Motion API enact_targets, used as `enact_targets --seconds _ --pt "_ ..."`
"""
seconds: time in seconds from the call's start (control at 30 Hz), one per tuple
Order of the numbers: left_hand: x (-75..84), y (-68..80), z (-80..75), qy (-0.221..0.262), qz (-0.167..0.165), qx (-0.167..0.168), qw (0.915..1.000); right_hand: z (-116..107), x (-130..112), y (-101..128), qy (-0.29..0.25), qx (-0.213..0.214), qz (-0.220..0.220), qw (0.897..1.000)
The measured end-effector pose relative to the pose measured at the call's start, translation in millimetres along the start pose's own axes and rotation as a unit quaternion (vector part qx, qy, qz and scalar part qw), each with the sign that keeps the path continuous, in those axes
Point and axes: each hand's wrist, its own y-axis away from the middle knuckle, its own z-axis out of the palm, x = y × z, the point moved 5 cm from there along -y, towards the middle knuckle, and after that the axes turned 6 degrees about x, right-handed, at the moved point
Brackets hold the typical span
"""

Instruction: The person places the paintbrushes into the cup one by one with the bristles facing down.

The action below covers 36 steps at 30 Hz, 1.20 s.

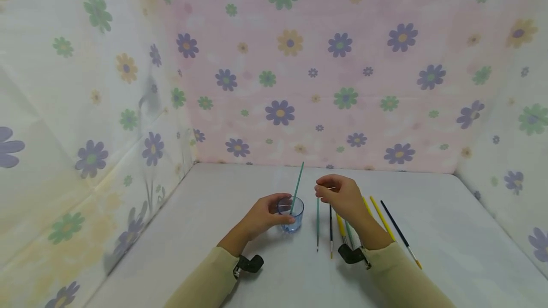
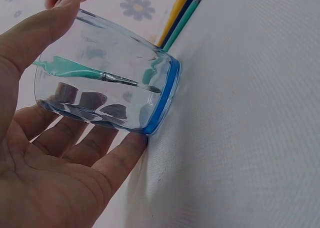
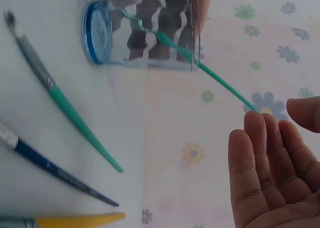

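Observation:
My left hand (image 1: 262,216) holds a clear glass with a bluish base (image 1: 293,226) on the table, thumb on the near side and fingers round the far side. Inside leans a paintbrush with a green handle (image 1: 298,182), its bristles down near the base in the left wrist view and its handle sticking out above the rim. To the right of the glass my right hand (image 1: 346,198) is raised over the table with nothing in it; the right wrist view shows its fingers (image 3: 256,163) extended and the thumb apart. Just below it lies another green paintbrush (image 3: 75,115).
Next to that brush lie a dark blue paintbrush (image 1: 331,227) and a yellow one (image 1: 340,226). More brushes are partly hidden under the right forearm, with a yellow brush (image 1: 382,215) and a dark brush (image 1: 398,225) farther right. Flowered cloth walls (image 1: 239,113) enclose the white table (image 1: 222,189).

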Motion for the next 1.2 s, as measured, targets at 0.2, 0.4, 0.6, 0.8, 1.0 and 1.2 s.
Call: enact_targets --seconds 0.2,0.4,0.6,0.8,1.0,1.2 --pt "2.0 2.2 0.6 -0.004 0.0 0.001 1.0 -20.9 -0.2 1.4 0.019 -0.002 -0.005 1.0" --pt "0.6 0.9 0.0 -0.002 0.005 -0.001 1.0 -46.1 -5.9 5.6 0.046 -0.004 -0.017 0.999" --pt "1.2 1.7 -0.8 -0.004 0.006 -0.002 1.0 -72.4 -7.1 12.5 0.05 0.006 -0.03 0.998" --pt "2.2 3.2 0.7 -0.012 0.003 0.004 0.9999 -105.0 -7.9 15.6 0.046 0.035 -0.031 0.998" --pt "1.2 2.7 -0.1 -0.009 0.006 0.004 0.9999 -130.0 -6.6 15.1 0.05 0.051 -0.011 0.997" --pt "-0.9 2.2 0.0 -0.005 0.008 0.005 0.9999 -143.0 3.9 12.0 0.057 0.052 0.006 0.997"
